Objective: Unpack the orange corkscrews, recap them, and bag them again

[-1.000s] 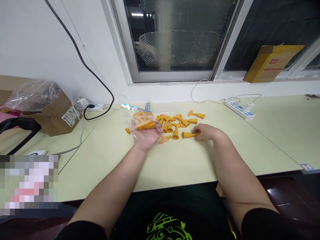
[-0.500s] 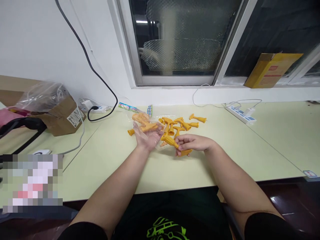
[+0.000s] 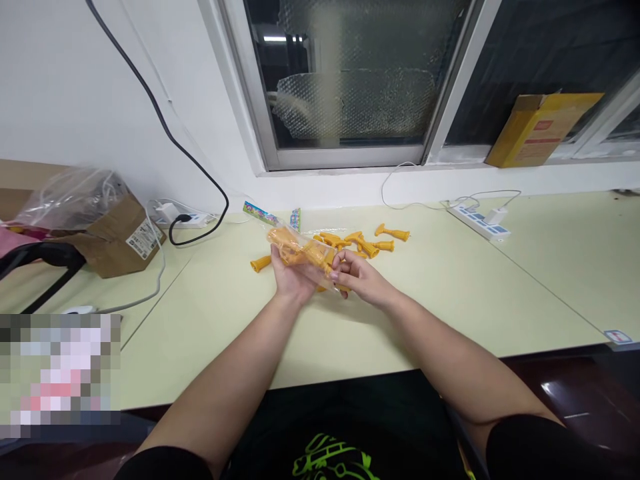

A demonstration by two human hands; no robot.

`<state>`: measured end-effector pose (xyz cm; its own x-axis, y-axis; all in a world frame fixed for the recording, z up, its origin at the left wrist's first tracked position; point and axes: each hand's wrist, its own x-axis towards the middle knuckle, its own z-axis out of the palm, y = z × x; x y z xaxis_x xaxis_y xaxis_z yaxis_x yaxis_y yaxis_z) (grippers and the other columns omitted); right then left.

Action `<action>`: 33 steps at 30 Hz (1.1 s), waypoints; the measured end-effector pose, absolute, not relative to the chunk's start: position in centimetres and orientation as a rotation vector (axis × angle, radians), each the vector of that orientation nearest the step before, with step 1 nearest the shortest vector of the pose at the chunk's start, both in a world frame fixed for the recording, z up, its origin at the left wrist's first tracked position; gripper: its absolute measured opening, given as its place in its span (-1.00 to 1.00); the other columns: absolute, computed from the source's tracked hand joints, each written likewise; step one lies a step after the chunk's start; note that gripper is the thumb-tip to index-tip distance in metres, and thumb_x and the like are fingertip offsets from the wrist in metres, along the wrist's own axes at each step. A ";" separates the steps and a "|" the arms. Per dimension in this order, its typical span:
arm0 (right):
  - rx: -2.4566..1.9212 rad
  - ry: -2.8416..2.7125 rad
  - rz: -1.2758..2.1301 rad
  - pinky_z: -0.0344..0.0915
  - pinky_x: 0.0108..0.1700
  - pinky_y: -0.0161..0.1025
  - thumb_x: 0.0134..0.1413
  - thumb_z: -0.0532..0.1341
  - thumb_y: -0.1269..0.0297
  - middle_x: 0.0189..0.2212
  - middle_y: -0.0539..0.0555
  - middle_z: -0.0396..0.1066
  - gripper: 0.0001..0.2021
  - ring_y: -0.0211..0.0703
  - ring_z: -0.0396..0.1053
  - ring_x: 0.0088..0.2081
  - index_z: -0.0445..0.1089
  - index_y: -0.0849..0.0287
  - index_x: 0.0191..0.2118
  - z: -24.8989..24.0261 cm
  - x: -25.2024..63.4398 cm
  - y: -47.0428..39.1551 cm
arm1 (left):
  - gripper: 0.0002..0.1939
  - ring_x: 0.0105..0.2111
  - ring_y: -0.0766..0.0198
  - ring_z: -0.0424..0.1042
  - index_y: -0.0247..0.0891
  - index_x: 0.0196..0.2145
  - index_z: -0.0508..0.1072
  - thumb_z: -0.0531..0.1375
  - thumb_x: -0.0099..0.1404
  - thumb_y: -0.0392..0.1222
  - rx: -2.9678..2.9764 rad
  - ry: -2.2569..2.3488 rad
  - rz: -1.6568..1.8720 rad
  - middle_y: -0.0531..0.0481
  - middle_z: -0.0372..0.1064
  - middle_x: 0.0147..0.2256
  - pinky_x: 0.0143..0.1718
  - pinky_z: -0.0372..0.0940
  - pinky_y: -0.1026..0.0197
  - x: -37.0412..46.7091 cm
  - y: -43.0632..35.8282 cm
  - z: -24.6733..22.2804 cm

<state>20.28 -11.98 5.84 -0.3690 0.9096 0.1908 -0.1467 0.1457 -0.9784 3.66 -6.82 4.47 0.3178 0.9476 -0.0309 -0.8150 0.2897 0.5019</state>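
Note:
A clear plastic bag (image 3: pixel 320 275) with a colourful printed header (image 3: pixel 261 213) holds several orange plastic pieces. My left hand (image 3: pixel 295 280) is under the bag, wrapped round its lower side. At the bag's right end, the fingers of my right hand (image 3: pixel 357 277) pinch an orange piece (image 3: pixel 325 257), which lies at or inside the mouth. Behind my hands, several loose orange pieces (image 3: pixel 367 245) lie on the table, one more (image 3: pixel 260 264) is left of the bag, and another (image 3: pixel 393 232) is at the right.
A cardboard box (image 3: pixel 117 233) with plastic wrap stands at the left. Power strips (image 3: pixel 477 221) with cables lie along the wall behind the table (image 3: pixel 450 293). A yellow carton (image 3: pixel 545 130) leans on the window. Part of the lower left is pixelated.
My right hand has moved left and up to the bag, bringing the orange piece with it. The view has shifted slightly.

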 end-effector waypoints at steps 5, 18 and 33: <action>-0.713 -1.551 1.163 0.55 -0.15 -0.15 0.05 0.43 0.11 -0.19 0.06 0.42 -0.65 -0.12 0.46 -0.15 0.32 0.10 -0.16 5.1 19.8 -11.9 | -0.21 -0.09 -0.13 0.56 -0.26 -0.07 0.57 -0.03 0.32 0.52 0.397 0.408 1.237 -0.24 0.58 -0.15 -0.10 0.47 -0.11 4.1 -7.0 4.6; -0.860 -1.758 0.066 0.43 0.10 0.11 0.36 0.17 0.27 -0.04 0.24 0.40 -0.77 0.09 0.41 0.06 0.50 0.09 0.03 4.1 19.6 -10.8 | -0.23 -0.02 -0.12 0.55 -0.24 0.07 0.53 -0.01 0.37 0.48 0.427 0.280 1.180 -0.24 0.58 -0.04 -0.03 0.46 -0.12 4.6 -7.8 4.7; -1.049 -1.718 0.295 0.49 -0.09 -0.09 0.42 0.15 0.11 -0.20 0.13 0.57 -0.65 -0.01 0.52 -0.20 0.46 0.10 0.17 3.6 19.0 -10.9 | -0.26 0.00 -0.05 0.56 -0.29 0.04 0.53 -0.04 0.41 0.42 0.486 0.315 1.161 -0.22 0.58 -0.09 0.08 0.42 -0.04 5.3 -8.2 4.8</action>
